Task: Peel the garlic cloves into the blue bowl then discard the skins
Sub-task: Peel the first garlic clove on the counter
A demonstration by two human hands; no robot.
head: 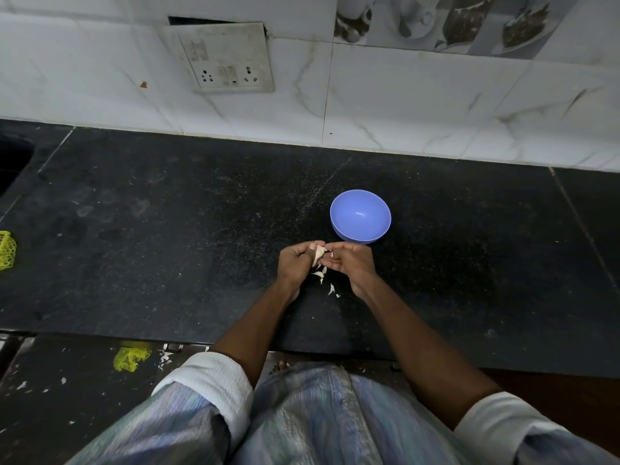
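Observation:
The blue bowl (360, 216) stands on the black counter just beyond my hands, and it looks empty. My left hand (297, 263) grips a pale garlic clove (319, 254) with its fingers curled round it. My right hand (349, 261) meets it from the right, its fingertips pinching at the clove's top. Bits of white garlic skin (320, 276) lie on the counter below and between my hands, and one more skin flake (331, 289) lies slightly nearer to me.
The black stone counter (167, 229) runs left and right, with a tiled wall behind it and a socket plate (228, 58). A yellow mesh bag (6, 250) lies at the far left edge. Another yellow mesh piece (131, 358) and white scraps lie on the floor below.

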